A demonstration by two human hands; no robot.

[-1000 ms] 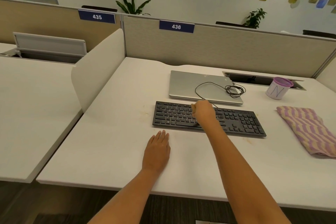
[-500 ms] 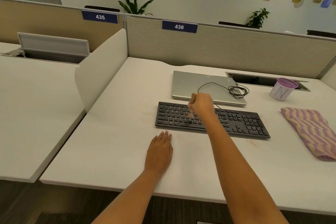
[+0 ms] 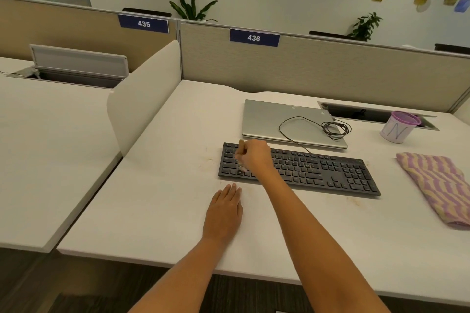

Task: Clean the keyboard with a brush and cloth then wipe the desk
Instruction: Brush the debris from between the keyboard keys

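Two hands at one white desk (image 3: 165, 198).

- Nearest: left hand (image 3: 223, 211), palm down on the desk just near of the keyboard's left end, fingers straight and together, holding nothing.
- Next: right hand (image 3: 254, 157), fingers curled round a small brush (image 3: 241, 146), over the left part of the black keyboard (image 3: 318, 173). The brush is blurred, its pale lower end at the keys.
- Right of the keyboard, apart: striped purple-and-tan cloth (image 3: 437, 185), lying flat, untouched.
- Far of the keyboard: closed silver laptop (image 3: 269, 119), with a black cable (image 3: 333, 129) looped and coiled on its lid.
- Far right: white cup (image 3: 398, 129), purple rim, marked N.
- Farthest: beige partition (image 3: 356, 71), labelled 436.
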